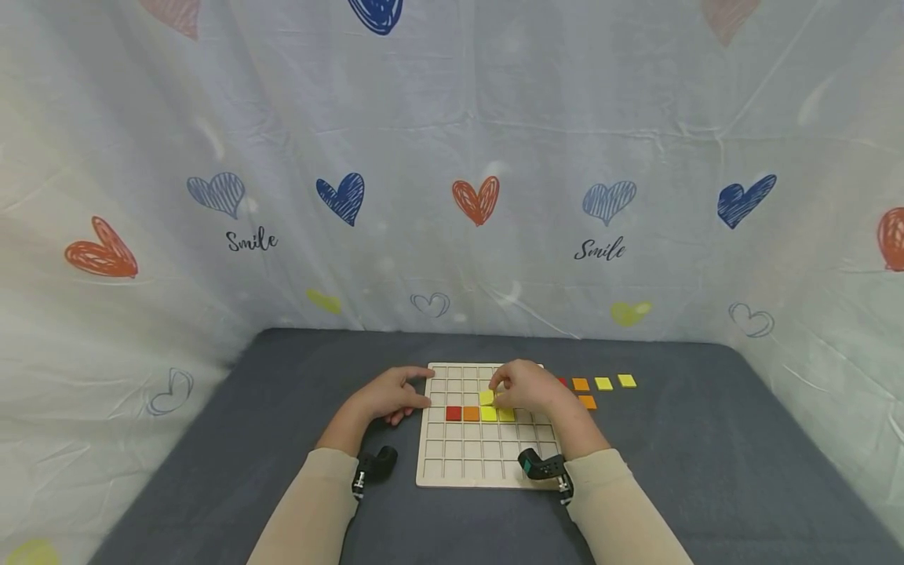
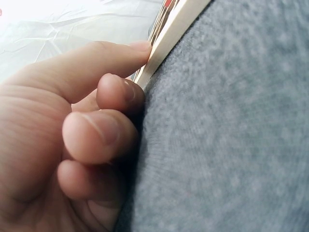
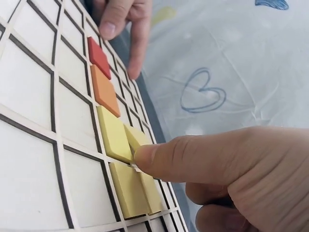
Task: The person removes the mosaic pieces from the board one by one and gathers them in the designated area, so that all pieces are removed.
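Note:
A pale wooden grid board (image 1: 462, 450) lies on the table. One row carries a red tile (image 1: 453, 413), an orange tile (image 1: 471, 413) and two yellow tiles; behind these are more yellow tiles, partly covered by my right hand (image 1: 531, 388). Its thumb and index finger pinch a yellow tile (image 1: 486, 398) at the row behind, the thumb tip at the seam between yellow tiles in the right wrist view. My left hand (image 1: 384, 395) touches the board's left edge with extended index finger and thumb; its other fingers are bent, as the left wrist view shows.
Right of the board lie loose tiles: a red one (image 1: 562, 382) partly behind my hand, two orange, and two yellow including the farthest one (image 1: 626, 380). The dark grey tabletop (image 1: 678, 439) meets a white curtain (image 1: 537, 298) printed with hearts.

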Demonstrator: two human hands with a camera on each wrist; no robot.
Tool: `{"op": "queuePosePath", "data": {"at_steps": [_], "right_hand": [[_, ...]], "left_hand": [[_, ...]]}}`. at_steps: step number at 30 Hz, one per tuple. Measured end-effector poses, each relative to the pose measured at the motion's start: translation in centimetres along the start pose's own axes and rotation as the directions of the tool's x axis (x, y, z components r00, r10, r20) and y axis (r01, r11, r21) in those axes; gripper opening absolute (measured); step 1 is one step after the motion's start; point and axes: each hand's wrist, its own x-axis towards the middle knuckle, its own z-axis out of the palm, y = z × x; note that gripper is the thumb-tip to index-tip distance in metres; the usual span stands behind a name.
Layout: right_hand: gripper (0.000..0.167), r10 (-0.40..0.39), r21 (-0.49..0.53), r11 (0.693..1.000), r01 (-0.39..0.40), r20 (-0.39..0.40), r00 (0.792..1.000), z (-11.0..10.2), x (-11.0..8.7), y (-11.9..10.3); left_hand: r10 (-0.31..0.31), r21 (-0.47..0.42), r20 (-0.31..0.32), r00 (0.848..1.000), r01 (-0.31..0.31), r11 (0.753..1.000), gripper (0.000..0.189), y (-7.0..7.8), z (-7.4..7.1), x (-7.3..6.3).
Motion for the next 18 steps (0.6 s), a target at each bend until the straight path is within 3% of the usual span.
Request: {"op": "queuePosePath", "data": {"at_steps": [4, 18], "right_hand": [[0.015, 0.016, -0.035, 0.999, -0.016, -0.018, 1.0, 0.1, 0.0, -0.2], [0.021, -0.031, 0.123, 0.992, 0.04, -0.08, 0.996, -3.1, -1.5, 0.5]], "left_hand": [[-0.001, 0.004, -0.002, 1.0, 0.001, 1.0, 0.065, 0.0, 0.0, 0.0], [0.004, 0.002, 0.002, 1.0, -0.004, 1.0, 0.065, 0.1, 0.0, 0.0]]}}
